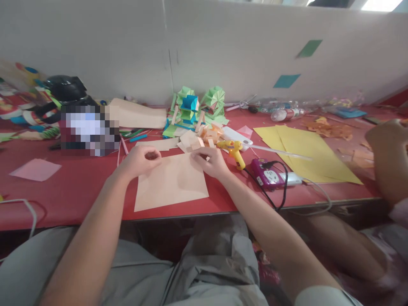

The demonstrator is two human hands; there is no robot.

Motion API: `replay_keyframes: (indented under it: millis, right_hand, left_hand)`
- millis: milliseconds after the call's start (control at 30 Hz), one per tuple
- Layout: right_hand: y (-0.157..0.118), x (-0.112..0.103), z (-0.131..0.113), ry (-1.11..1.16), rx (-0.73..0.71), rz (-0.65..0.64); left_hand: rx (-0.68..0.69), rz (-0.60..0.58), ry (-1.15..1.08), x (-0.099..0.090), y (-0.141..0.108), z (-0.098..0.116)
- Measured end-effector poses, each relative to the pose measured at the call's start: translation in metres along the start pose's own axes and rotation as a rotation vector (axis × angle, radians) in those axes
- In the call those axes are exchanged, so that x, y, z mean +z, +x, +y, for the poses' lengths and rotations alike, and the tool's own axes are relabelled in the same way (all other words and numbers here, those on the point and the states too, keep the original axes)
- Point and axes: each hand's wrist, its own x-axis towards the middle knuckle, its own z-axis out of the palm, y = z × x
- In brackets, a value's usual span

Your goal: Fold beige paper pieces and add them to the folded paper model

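Note:
A beige sheet of paper [172,182] lies flat on the red table in front of me. My left hand [142,160] is curled at its upper left corner, thumb and fingertips close together; whether they pinch anything is too small to tell. Over the upper right corner is my right hand [210,161], its fingers bent toward the thumb, and what they hold, if anything, cannot be made out. Beige paper scraps [188,140] and a folded orange paper piece [212,132] sit just beyond the sheet. A yellow glue gun [234,151] rests right of my right hand.
Green and blue folded paper models [190,108] stand by the wall. A purple power strip [269,174] with cables lies right, near yellow sheets [306,153]. Another person's arm [390,157] is at the far right. A blurred-out screen [87,127] stands left, near a pink paper [35,169].

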Motion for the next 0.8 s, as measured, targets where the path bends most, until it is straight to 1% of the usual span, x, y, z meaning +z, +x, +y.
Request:
replay_keyframes:
  millis: [100,200,300,400,467,533,600,633,700,733,800]
  right_hand:
    - [0.001,-0.001,0.000,-0.007,0.035,0.040]
    - [0.002,-0.003,0.001,-0.017,0.064,0.081]
    - [0.001,-0.003,0.001,-0.029,0.069,0.097]
    - [0.001,-0.003,0.000,-0.021,0.051,0.080]
    - [0.001,-0.004,0.000,-0.012,0.054,0.100]
    - [0.001,-0.005,0.001,0.010,0.075,0.152]
    - [0.001,-0.006,0.001,0.041,0.089,0.176]
    - [0.002,-0.006,0.001,0.051,0.086,0.167]
    - [0.002,-0.006,0.002,0.050,0.069,0.133]
    - [0.002,-0.005,0.002,0.045,0.063,0.119]
    - [0.003,-0.004,0.003,0.048,0.060,0.111]
  left_hand:
    - [-0.076,-0.045,0.036,-0.011,-0.001,-0.018]
    - [-0.125,-0.046,0.056,-0.020,-0.002,-0.031]
    - [-0.132,-0.016,0.089,-0.029,-0.004,-0.037]
    - [-0.161,-0.027,0.136,-0.036,-0.007,-0.041]
    - [-0.209,-0.042,0.191,-0.039,-0.008,-0.044]
    - [-0.268,-0.042,0.248,-0.040,-0.008,-0.044]
    - [-0.285,-0.005,0.238,-0.038,-0.007,-0.041]
    - [-0.263,0.031,0.188,-0.036,-0.006,-0.038]
    - [-0.173,0.108,0.025,-0.031,-0.004,-0.030]
    - [-0.139,0.093,-0.052,-0.028,-0.003,-0.026]
    - [-0.114,0.051,-0.082,-0.022,-0.001,-0.021]
